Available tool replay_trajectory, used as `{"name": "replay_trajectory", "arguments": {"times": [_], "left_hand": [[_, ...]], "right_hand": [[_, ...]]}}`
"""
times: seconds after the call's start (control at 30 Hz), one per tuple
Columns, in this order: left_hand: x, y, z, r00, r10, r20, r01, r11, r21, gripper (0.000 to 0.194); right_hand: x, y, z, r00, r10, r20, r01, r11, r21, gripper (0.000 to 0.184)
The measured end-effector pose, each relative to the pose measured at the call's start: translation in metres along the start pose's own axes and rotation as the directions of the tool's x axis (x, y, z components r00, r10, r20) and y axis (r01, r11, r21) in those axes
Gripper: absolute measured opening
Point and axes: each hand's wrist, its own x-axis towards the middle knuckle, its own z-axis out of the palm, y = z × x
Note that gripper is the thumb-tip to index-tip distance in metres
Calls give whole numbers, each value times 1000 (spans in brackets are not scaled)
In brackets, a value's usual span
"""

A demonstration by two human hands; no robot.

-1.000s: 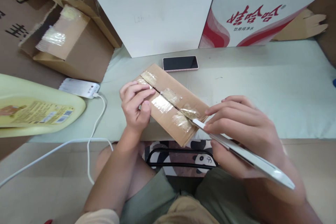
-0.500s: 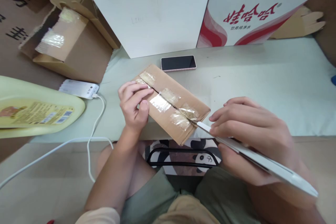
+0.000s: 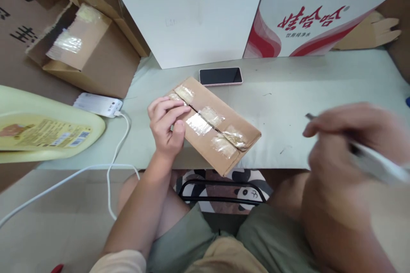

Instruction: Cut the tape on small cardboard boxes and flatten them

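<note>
My left hand [image 3: 166,126] grips the left end of a small flat cardboard box [image 3: 221,126], fingers on top and thumb along the near side. Strips of clear tape cross the seam on the box's upper face, and the seam shows as a dark slit in places. Off to the right, clear of the box, my right hand [image 3: 346,153] is closed around a white utility knife [image 3: 381,164]. Motion blurs this hand and the knife's handle. A short dark tip pokes out past the fingers, pointing left.
A phone [image 3: 221,76] lies behind the box on the pale green cloth [image 3: 272,106]. White cartons [image 3: 198,21] stand at the back. To the left are an open cardboard box [image 3: 105,51], a white power bank [image 3: 98,104] with its cable, and a yellow bottle [image 3: 48,128].
My right hand has pulled the knife out of the box's seam and moved right, turning the knife. My left hand still holds the box in nearly the same place.
</note>
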Motion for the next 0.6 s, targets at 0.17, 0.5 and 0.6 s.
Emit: {"name": "replay_trajectory", "arguments": {"times": [0.17,0.5,0.6], "left_hand": [[0,0,0,1000,9,2,-9,1000,-15,34],[-2,-1,-2,999,3,38,-4,1000,15,35],[-6,-2,0,998,-62,-23,63,998,29,49]], "right_hand": [[-22,64,67,899,350,262,-240,896,-374,15],[-21,48,64,895,100,434,-267,901,342,39],[-23,39,61,841,-89,534,-246,816,523,48]]}}
